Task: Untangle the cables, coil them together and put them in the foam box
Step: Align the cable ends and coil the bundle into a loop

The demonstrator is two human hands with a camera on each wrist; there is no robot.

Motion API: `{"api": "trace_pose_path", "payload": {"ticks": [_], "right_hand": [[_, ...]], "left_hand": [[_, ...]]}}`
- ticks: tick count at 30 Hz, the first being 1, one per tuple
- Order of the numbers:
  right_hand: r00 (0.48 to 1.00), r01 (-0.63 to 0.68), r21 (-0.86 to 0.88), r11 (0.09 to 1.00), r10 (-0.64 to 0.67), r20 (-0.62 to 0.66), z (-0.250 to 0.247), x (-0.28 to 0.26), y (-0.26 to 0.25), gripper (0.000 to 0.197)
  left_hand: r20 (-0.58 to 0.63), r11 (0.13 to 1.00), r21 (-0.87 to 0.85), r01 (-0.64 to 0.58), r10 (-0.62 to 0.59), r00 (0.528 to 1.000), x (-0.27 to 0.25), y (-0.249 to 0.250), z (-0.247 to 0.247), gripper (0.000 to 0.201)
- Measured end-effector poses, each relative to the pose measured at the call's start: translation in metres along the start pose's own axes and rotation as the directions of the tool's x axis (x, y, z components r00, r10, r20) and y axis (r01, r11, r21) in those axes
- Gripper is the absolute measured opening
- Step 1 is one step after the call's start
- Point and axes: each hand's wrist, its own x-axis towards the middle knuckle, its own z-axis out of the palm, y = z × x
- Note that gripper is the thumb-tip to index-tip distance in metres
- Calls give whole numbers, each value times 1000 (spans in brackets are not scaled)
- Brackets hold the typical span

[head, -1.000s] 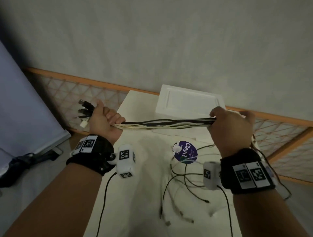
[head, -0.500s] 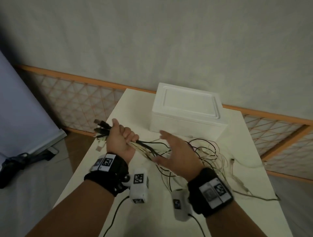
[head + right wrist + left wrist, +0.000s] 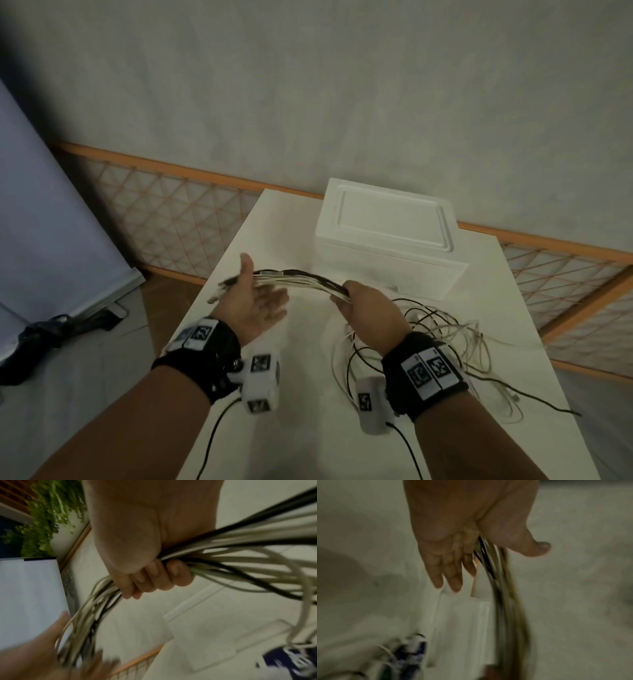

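Note:
A bundle of black and white cables (image 3: 301, 279) spans between my two hands above the white table (image 3: 291, 428). My right hand (image 3: 363, 305) grips the bundle in a fist (image 3: 145, 580). My left hand (image 3: 255, 301) is open, fingers straight (image 3: 450, 577); the cables (image 3: 505, 601) pass through the crook of its thumb, and the plug ends stick out past it to the left. The rest of the cables lie in loose tangled loops (image 3: 445, 329) on the table under my right wrist. The white foam box (image 3: 387, 233) stands behind my hands with its lid on.
An orange lattice fence (image 3: 164, 222) runs behind the table and to its right. A pale panel (image 3: 44, 205) leans at the left, with a black object (image 3: 51, 332) on the floor beside it. A blue label (image 3: 291, 660) lies on the table.
My right hand, open half a second ago, has closed round the bundle. My left hand has let go of its fist grip on the plug ends and opened.

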Motion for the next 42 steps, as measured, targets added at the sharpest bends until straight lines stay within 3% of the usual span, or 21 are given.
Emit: {"api": "trace_pose_path", "payload": {"ticks": [2,4,6,7,8,9,10,11,12,14,18,20,23,26,29,32,34,36,38,40,42], "right_hand": [[999,-8,-73,997,4,-44,-14,4,1,26],[998,-12,-144,990,4,-60,-25,5,1,22],[1000,6,-207,978,-11,-23,-31,4,-2,17],[1000,27,-223,974,-28,1,-33,2,-5,13],[998,56,-236,970,-53,18,-33,1,-11,10],[996,88,-258,962,-82,32,-33,0,-18,9],[992,126,-298,946,-117,49,-32,-1,-26,12],[986,164,-357,920,-147,74,-31,-2,-33,16],[981,193,-416,889,-168,98,-30,-3,-38,18],[978,207,-471,858,-182,98,-32,-5,-39,19],[990,125,-262,957,-136,-22,-27,-15,-30,23],[996,47,-77,996,-52,-73,-18,-26,-20,31],[989,-105,-74,992,96,-116,-4,-46,14,33],[966,-199,-51,979,187,-180,17,-66,40,42],[962,-183,-143,973,147,-232,37,-76,61,71],[954,-284,-241,928,300,31,33,-83,84,90],[957,-248,-159,956,268,116,17,-83,85,102],[986,-63,128,990,82,-145,-8,-79,70,89],[898,140,313,939,12,-439,-30,-75,50,48],[895,152,306,940,1,-446,-40,-69,34,26],[959,10,217,976,52,-277,-26,-59,38,34]], "left_hand": [[93,951,303,56,-88,992,-12,-15,-5,78],[149,842,540,0,-96,984,-23,-18,-4,63],[203,671,700,-244,140,969,-30,-11,3,52],[266,522,749,-408,327,907,-32,-6,10,50],[362,329,766,-553,489,793,-36,-2,21,48],[488,107,753,-649,569,661,-41,-1,34,46],[615,-102,720,-686,552,564,-43,-1,47,48],[704,-261,684,-681,480,523,-44,-4,59,59],[739,-342,668,-661,411,534,-43,-6,67,69],[709,-352,705,-615,344,616,-39,-7,73,70],[691,-381,716,-585,269,671,-36,-14,73,58],[637,-410,757,-509,290,714,-31,-12,68,48],[526,-369,843,-392,411,744,-24,2,49,19],[494,-313,869,-383,493,716,-25,9,40,22],[453,-174,878,-445,598,661,-29,22,44,20],[460,-169,866,-471,638,618,-32,35,51,28],[471,-199,864,-462,644,603,-34,37,54,30],[457,-168,864,-474,657,600,-35,38,57,28],[430,-108,859,-501,685,588,-38,41,60,19],[406,-49,837,-545,723,558,-44,46,65,13],[406,-1,794,-608,745,529,-49,54,69,13]]}}
